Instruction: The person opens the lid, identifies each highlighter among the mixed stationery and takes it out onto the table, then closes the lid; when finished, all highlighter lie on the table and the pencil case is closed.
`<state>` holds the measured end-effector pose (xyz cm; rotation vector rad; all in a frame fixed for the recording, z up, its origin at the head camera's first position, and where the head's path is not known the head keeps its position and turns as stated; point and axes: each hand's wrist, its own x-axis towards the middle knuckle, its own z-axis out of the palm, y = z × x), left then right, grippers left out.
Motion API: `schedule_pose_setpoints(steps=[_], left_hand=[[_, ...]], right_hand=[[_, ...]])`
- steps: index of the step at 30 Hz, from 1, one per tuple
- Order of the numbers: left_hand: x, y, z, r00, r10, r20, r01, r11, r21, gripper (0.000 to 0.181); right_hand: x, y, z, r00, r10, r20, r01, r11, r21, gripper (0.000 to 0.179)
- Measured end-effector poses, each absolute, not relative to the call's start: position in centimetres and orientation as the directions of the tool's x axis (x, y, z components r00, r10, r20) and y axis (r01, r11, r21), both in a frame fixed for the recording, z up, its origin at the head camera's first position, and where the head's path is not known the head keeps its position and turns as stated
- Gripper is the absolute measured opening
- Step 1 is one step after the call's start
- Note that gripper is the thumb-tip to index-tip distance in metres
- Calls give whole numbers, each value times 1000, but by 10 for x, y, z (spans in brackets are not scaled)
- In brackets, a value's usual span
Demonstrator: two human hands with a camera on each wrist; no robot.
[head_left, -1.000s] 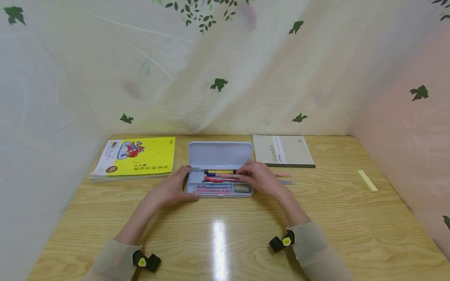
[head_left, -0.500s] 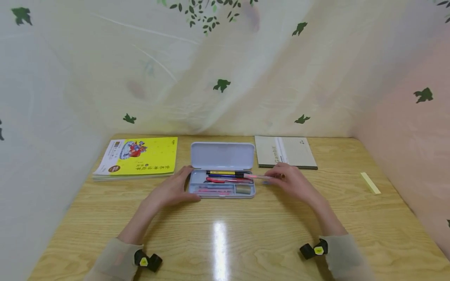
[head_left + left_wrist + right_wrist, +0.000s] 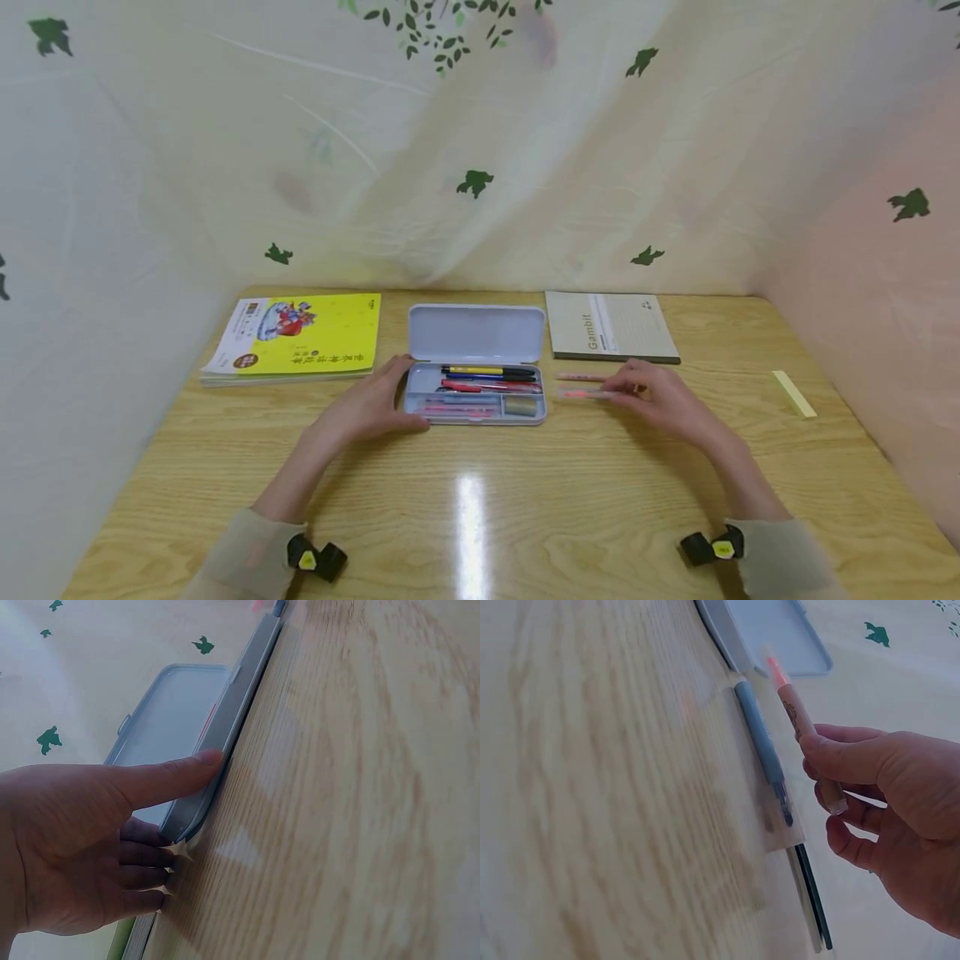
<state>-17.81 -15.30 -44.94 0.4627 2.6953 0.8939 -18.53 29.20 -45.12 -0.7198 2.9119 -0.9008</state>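
Pen [image 3: 799, 712] in my right grip [image 3: 660, 402]: I pinch it between thumb and fingers, its pink tip pointing to nine o'clock, at the pencil case [image 3: 422, 379]. Whether it touches the table [image 3: 547, 500] I cannot tell. Just beside it lies a blue pen [image 3: 756, 735], its narrow dark end turned away from the case. A pale pink pen [image 3: 579, 377] rests on the table at eleven o'clock from my right grip.

The case sits straight ahead of me at twelve, its lid [image 3: 476, 333] up along the far side. My left grip [image 3: 371, 406] holds its nine o'clock end, thumb laid against the near wall and fingers bent round the corner. In the long far compartment I have a yellow-and-black pen [image 3: 480, 371], a dark blue pen [image 3: 465, 378] and a red pen [image 3: 465, 387]. Slim pens [image 3: 457, 410], some of them pink, fill the near compartment, and a brownish block [image 3: 521, 406] sits in the small one at its three o'clock end.

At ten o'clock from the case is a yellow book [image 3: 330, 333]; at two, a grey Gambit notebook [image 3: 633, 333]. Well apart, at three, lies a pale yellow strip [image 3: 794, 394].
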Motion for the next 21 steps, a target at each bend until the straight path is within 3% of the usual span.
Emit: schedule_pose_setpoints(steps=[21], left_hand=[[-177,-153,-449,-915,374,-154,209,764,610,96]], right_hand=[[-183,294,-451,-895,-445,37,-396,753,-525,17]])
